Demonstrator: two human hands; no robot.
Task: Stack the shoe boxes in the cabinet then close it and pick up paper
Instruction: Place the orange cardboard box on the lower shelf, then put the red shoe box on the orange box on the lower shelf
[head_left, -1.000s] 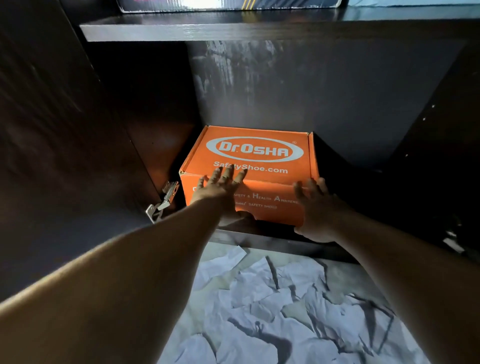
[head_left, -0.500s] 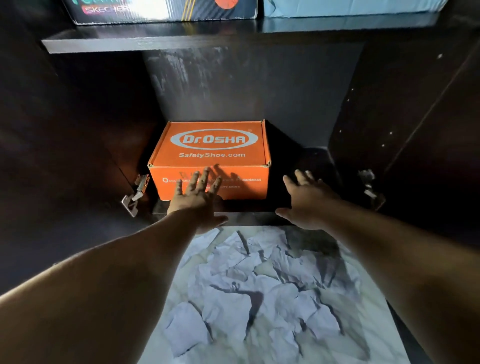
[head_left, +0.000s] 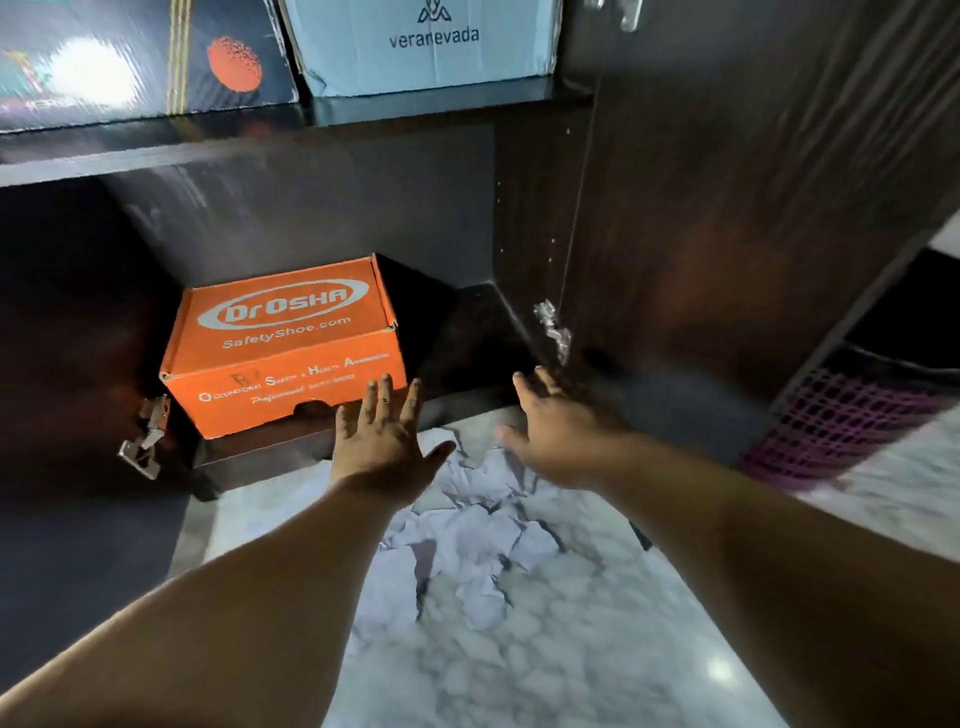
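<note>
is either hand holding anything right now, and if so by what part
Nothing is held. The left hand is open with fingers spread in front of the orange shoe box, and the right hand is open and empty too.

Head cam, fwd-down (close) into cabinet (head_left: 675, 218)

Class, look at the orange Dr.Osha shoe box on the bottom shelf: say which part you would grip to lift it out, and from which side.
Grip the orange box by its two short end walls, one hand on each, reaching in from the open front. Its long printed face points outward, and there is dark space at both ends. The front cut-out would serve only for pulling.
</note>
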